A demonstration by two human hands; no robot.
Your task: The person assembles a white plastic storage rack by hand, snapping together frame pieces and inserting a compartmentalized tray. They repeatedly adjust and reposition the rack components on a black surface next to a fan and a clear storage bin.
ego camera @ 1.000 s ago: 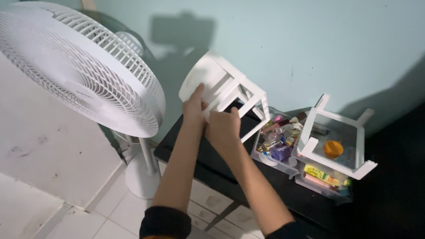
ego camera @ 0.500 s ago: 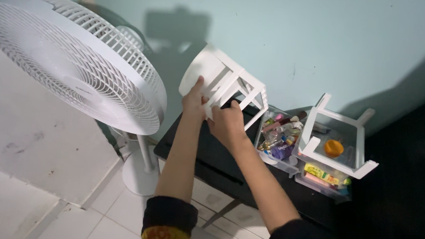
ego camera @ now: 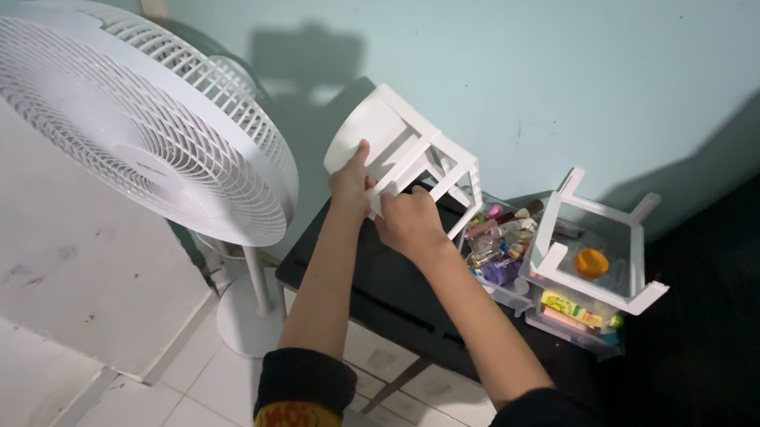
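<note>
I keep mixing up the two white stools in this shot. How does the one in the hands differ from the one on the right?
The round-seated stool is held by the left hand and right hand, tilted on its side; the other stool lies upside down, untouched, on clear bins. The held one's seat faces left, while the other's legs point up around an orange ball. Both are small, white and off their feet.

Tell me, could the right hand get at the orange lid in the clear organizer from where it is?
Probably yes: the right hand grips the white rack, and the orange lid sits uncovered in the open-topped organizer beside it.
</note>
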